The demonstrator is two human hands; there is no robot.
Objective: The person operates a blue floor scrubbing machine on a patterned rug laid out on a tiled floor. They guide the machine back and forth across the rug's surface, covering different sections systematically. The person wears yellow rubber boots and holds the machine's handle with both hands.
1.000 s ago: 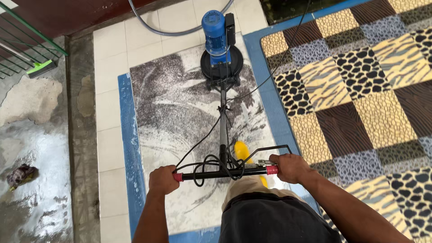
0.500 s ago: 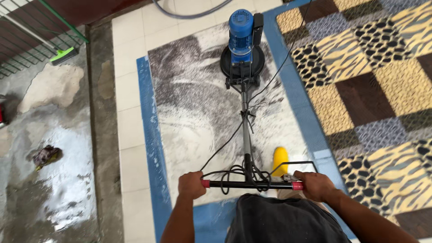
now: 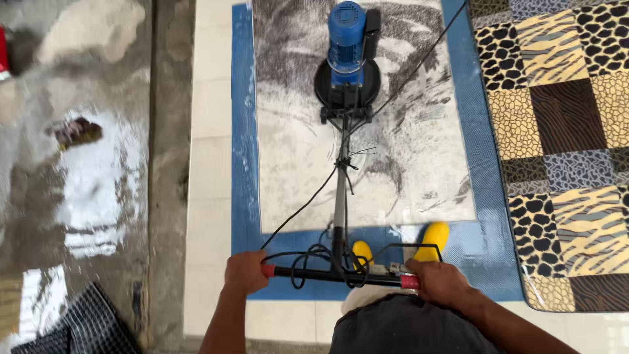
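A floor scrubbing machine with a blue motor [image 3: 346,40] and a round black base [image 3: 347,84] stands on a wet grey-and-white rug with a blue border [image 3: 295,164]. Its long metal shaft [image 3: 340,196] runs back to a horizontal handlebar [image 3: 334,276] with red grips. My left hand [image 3: 246,272] is closed on the left grip. My right hand [image 3: 438,282] is closed on the right grip. A black cable [image 3: 308,203] loops around the bar and shaft. My yellow boots [image 3: 432,237] stand on the blue border behind the bar.
A patchwork animal-print rug [image 3: 563,131] lies to the right of the blue border. White floor tiles [image 3: 209,164] run along the left, then wet concrete [image 3: 85,183] with puddles and a dark clump. A black mesh mat [image 3: 78,328] sits at bottom left.
The view has swung left, so the machine and rug now sit further right and lower in frame. Both hands stay on the handlebar. The scrubber head sits closer to the rug's middle.
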